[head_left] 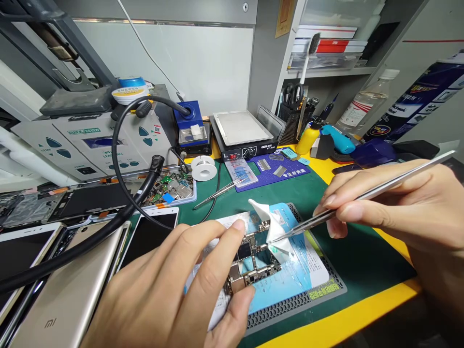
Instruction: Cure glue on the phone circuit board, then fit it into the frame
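The work looks partway done: on the desk (344, 320), the left hand (163, 285) grips the circuit board (244, 250) near the middle, while the right hand (395, 210), closed on tweezers (313, 222), holds a white wipe (276, 226) over its right end, not yet lifted away.

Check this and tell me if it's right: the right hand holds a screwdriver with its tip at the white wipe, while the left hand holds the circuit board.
Not quite: the head view shows the right hand holding tweezers, not a screwdriver. The white wipe, left hand and circuit board are as stated.
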Demonstrator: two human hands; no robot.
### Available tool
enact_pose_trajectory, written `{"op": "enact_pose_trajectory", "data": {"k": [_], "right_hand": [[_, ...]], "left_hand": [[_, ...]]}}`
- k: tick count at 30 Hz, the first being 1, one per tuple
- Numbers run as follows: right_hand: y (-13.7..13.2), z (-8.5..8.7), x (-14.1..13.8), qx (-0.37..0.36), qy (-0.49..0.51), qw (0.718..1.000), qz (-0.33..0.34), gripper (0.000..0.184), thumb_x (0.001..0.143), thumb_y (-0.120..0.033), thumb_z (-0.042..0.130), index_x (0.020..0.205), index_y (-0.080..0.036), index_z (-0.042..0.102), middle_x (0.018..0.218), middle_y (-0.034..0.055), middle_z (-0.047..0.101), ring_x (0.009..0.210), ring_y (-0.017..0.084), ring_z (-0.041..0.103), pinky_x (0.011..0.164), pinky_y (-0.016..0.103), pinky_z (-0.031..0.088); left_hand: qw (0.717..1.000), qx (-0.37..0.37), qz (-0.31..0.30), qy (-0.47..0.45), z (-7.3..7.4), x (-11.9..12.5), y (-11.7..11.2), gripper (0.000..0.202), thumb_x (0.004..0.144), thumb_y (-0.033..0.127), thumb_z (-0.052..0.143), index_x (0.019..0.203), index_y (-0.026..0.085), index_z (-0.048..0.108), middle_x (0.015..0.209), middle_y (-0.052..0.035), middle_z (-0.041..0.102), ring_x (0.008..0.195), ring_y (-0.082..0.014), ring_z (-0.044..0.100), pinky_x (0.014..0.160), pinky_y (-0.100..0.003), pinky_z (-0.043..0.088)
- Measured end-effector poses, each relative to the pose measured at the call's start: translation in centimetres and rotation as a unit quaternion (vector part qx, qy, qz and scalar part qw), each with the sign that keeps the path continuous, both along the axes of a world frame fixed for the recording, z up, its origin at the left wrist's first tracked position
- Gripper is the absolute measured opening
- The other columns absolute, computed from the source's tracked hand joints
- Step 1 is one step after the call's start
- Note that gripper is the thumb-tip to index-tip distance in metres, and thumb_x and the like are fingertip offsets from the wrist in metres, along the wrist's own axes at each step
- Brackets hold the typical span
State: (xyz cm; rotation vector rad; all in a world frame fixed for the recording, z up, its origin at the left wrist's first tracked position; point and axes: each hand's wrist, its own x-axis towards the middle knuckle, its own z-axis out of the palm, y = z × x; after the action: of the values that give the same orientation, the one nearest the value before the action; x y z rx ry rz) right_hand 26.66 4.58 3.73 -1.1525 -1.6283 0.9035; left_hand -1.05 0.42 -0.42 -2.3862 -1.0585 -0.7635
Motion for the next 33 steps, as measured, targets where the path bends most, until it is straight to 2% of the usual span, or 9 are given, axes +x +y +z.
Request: {"op": "enact_pose_trajectory", "data": {"k": [9, 13, 18, 24, 27, 31, 33], "right_hand": [[-0.2, -0.1, -0.3, -0.011, 0.012, 1.000, -0.005, 0.007, 0.071, -0.021, 0.084, 0.067, -0.027, 0.080, 0.055, 0.0025, 0.069, 0.048, 0.019, 0.064, 0.041, 0.028, 0.054], [-0.2, -0.2, -0.5, -0.013, 0.018, 1.000, -0.003, 0.007, 0.071, -0.022, 0.084, 0.069, -0.028, 0.080, 0.056, 0.0023, 0.070, 0.051, 0.019, 0.066, 0.042, 0.026, 0.054], [0.1, -0.1, 0.3, 0.015, -0.022, 0.998, 0.064, 0.011, 0.073, -0.021, 0.083, 0.075, -0.031, 0.082, 0.063, 0.0009, 0.073, 0.051, 0.019, 0.068, 0.046, 0.027, 0.057], [0.2, 0.1, 0.9, 0.044, -0.023, 0.997, 0.067, 0.016, 0.075, -0.013, 0.080, 0.074, -0.029, 0.082, 0.063, 0.0033, 0.074, 0.059, 0.020, 0.070, 0.047, 0.026, 0.056], [0.4, -0.2, 0.7, 0.055, -0.024, 0.996, 0.068, 0.014, 0.075, -0.015, 0.081, 0.074, -0.028, 0.081, 0.066, 0.0033, 0.074, 0.058, 0.020, 0.070, 0.047, 0.027, 0.057], [0.6, -0.4, 0.7, 0.078, -0.049, 0.986, 0.137, 0.014, 0.078, -0.016, 0.079, 0.084, -0.029, 0.082, 0.071, 0.0011, 0.075, 0.057, 0.018, 0.069, 0.049, 0.028, 0.060], [0.6, -0.3, 0.9, 0.080, -0.059, 0.985, 0.144, 0.015, 0.079, -0.015, 0.078, 0.084, -0.028, 0.081, 0.071, 0.0006, 0.076, 0.058, 0.018, 0.070, 0.050, 0.027, 0.060]], "left_hand": [[1.000, 0.007, -0.018, 0.006, 0.0, 0.0, 0.3, 0.051, 0.079, 0.026, 0.072, 0.126, 0.012, 0.059, 0.115, -0.0070, 0.062, 0.096, -0.0173, 0.059, 0.071, -0.029, 0.050], [1.000, -0.005, 0.007, 0.006, 0.1, 0.3, -0.1, 0.047, 0.082, 0.024, 0.070, 0.126, 0.014, 0.059, 0.115, -0.0062, 0.063, 0.100, -0.0171, 0.059, 0.078, -0.029, 0.050], [1.000, -0.016, 0.023, 0.003, 0.1, 0.7, -0.4, 0.044, 0.085, 0.025, 0.068, 0.126, 0.013, 0.058, 0.114, -0.0068, 0.065, 0.102, -0.0176, 0.059, 0.082, -0.029, 0.050], [0.999, -0.026, 0.027, -0.015, -0.2, 0.6, -0.6, 0.047, 0.089, 0.027, 0.066, 0.132, 0.011, 0.055, 0.120, -0.0068, 0.061, 0.107, -0.0168, 0.057, 0.089, -0.028, 0.048], [1.000, -0.011, 0.011, -0.015, -0.4, 0.3, -0.4, 0.051, 0.087, 0.028, 0.068, 0.133, 0.010, 0.054, 0.121, -0.0070, 0.060, 0.106, -0.0163, 0.056, 0.087, -0.028, 0.046], [1.000, -0.006, -0.022, 0.001, -0.4, 0.1, 0.1, 0.058, 0.082, 0.029, 0.071, 0.133, 0.007, 0.054, 0.121, -0.0090, 0.058, 0.104, -0.0177, 0.055, 0.084, -0.029, 0.046], [1.000, -0.018, -0.022, -0.004, -0.3, 0.1, 0.2, 0.058, 0.083, 0.028, 0.071, 0.135, 0.007, 0.053, 0.122, -0.0089, 0.058, 0.103, -0.0176, 0.055, 0.083, -0.029, 0.045]]}}
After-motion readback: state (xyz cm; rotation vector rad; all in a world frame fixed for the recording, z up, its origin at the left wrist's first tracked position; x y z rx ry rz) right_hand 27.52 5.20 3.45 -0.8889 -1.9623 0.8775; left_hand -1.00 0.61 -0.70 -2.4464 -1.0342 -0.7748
